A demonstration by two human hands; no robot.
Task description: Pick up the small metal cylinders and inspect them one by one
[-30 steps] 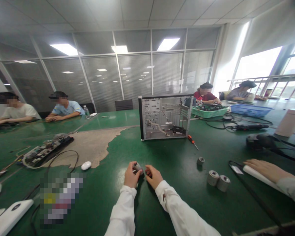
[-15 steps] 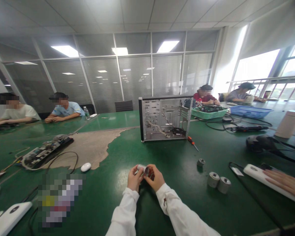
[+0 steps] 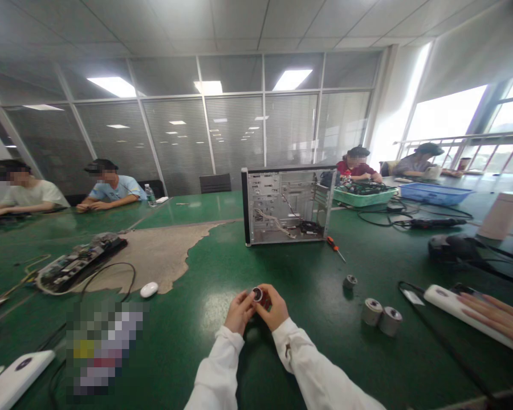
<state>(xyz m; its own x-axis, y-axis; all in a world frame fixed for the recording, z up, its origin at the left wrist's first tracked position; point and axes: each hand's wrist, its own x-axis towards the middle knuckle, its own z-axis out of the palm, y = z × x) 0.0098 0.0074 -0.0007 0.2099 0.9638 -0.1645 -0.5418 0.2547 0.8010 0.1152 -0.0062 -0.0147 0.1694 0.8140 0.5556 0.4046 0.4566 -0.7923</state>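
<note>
Above the near middle of the green table, my left hand [image 3: 240,312] and my right hand [image 3: 273,307] meet around a small metal cylinder [image 3: 257,294]. Its round, dark-centred end faces up toward me. The fingers of my right hand curl round its far and right side. My left fingertips press against its left side. Much of the cylinder is hidden by the fingers. To the right stand two larger grey metal cylinders [image 3: 372,312] side by side, with a smaller one [image 3: 349,282] behind them.
An open computer case [image 3: 288,208] stands ahead, an orange screwdriver [image 3: 336,249] at its corner. At right, another person's hand [image 3: 496,316] rests on a white power bank-like object [image 3: 438,296]. A circuit assembly [image 3: 85,262] and a white oval object [image 3: 149,290] lie left. Co-workers sit beyond.
The small cylinder has been turned in my hands: its pale side showed before, and its round end now faces me. My left hand has shifted slightly right.
</note>
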